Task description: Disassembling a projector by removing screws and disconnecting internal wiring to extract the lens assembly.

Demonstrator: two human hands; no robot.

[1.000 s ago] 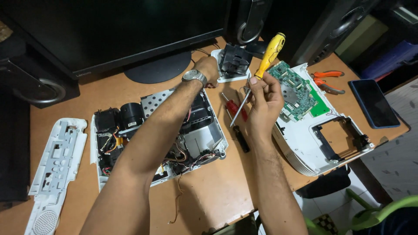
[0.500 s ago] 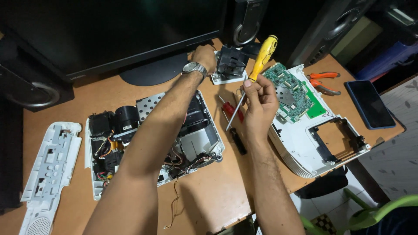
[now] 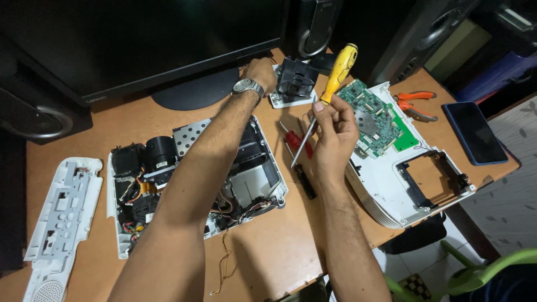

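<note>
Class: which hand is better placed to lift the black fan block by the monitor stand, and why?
Probably the left hand: it already reaches the black fan block, while the right hand grips the yellow screwdriver.

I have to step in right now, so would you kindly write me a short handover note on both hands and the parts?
Left hand: reaches to the black fan unit at the desk's far edge, grip hidden.
Right hand: grip shut on the yellow-handled screwdriver, raised off the desk.
Done: opened device chassis lies uncovered; green circuit board rests on the white housing; white cover panel lies far left.
Left: chassis internals remain mounted.
</note>
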